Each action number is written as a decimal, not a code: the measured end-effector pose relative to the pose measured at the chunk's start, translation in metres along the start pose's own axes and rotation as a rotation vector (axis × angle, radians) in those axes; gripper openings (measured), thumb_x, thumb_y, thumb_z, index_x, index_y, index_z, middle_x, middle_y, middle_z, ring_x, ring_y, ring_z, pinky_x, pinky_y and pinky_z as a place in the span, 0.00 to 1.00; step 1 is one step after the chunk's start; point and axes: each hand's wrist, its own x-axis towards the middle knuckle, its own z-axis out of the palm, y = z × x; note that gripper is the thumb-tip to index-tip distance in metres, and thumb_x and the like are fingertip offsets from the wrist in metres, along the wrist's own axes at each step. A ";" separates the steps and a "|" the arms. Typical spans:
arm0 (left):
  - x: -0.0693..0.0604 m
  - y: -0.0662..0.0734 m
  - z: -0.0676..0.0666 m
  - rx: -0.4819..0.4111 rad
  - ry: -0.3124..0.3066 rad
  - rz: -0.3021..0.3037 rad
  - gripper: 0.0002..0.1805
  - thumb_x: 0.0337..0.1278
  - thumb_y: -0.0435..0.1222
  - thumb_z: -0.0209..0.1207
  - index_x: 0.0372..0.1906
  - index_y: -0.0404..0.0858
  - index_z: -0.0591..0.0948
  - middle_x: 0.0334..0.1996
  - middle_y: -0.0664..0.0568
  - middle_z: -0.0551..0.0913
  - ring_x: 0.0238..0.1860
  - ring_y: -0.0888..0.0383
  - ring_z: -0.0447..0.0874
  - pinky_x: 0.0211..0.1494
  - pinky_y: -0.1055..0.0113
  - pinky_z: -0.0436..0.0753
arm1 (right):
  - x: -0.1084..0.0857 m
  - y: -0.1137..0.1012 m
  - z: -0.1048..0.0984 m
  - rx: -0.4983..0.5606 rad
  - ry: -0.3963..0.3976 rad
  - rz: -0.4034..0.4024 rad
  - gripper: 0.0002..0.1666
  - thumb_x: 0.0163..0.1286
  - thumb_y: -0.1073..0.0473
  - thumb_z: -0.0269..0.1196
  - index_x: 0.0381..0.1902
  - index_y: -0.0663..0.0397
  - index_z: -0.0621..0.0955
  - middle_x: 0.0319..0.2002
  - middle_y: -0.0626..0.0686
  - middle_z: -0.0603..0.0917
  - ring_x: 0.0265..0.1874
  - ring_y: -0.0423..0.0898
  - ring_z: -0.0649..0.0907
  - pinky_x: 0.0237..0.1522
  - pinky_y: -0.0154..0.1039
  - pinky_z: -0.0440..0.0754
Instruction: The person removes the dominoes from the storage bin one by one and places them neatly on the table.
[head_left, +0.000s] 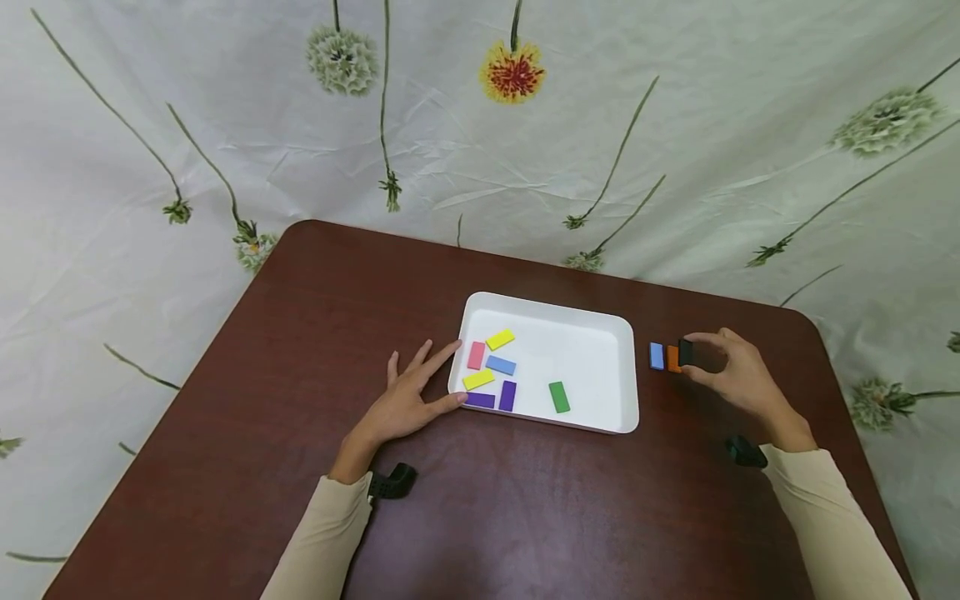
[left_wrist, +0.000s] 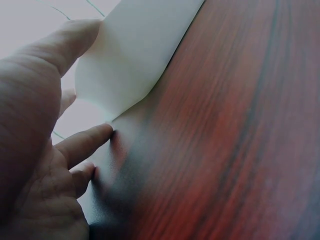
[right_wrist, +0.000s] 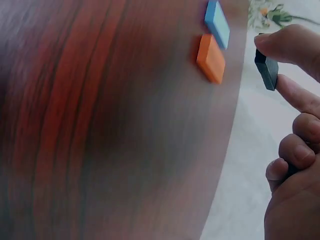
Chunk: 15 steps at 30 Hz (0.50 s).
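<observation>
My right hand [head_left: 738,379] pinches a black block [head_left: 686,352] between thumb and finger, beside an orange block [head_left: 673,359] and a blue block [head_left: 656,356] on the table. In the right wrist view the black block [right_wrist: 266,69] is held by thumb and index finger, apart from the orange block [right_wrist: 211,59]. My left hand [head_left: 405,402], fingers spread, touches the left end of the white tray [head_left: 626,367]. The left wrist view shows the thumb and fingers of this hand [left_wrist: 45,130] at the tray's outer wall [left_wrist: 130,55].
Inside the tray lie a green block [head_left: 559,397] at the right and, at the left, a pink block [head_left: 476,356], a blue block [head_left: 501,365], two yellow and two purple blocks. A flowered cloth [head_left: 420,125] hangs behind the table's far edge [head_left: 420,246].
</observation>
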 end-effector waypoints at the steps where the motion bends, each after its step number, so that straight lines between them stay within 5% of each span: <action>1: 0.000 0.000 0.000 0.000 -0.001 -0.005 0.45 0.61 0.54 0.65 0.79 0.58 0.57 0.77 0.48 0.62 0.81 0.44 0.43 0.74 0.36 0.23 | -0.001 0.002 0.000 0.001 -0.005 0.009 0.29 0.61 0.61 0.74 0.59 0.63 0.80 0.32 0.55 0.72 0.33 0.48 0.68 0.35 0.42 0.67; 15: 0.000 0.000 0.000 0.000 -0.010 -0.016 0.45 0.62 0.55 0.64 0.80 0.59 0.56 0.77 0.49 0.62 0.82 0.45 0.42 0.74 0.37 0.23 | -0.003 0.030 0.000 0.001 -0.110 0.105 0.31 0.64 0.62 0.70 0.63 0.68 0.75 0.41 0.64 0.75 0.48 0.67 0.75 0.46 0.66 0.75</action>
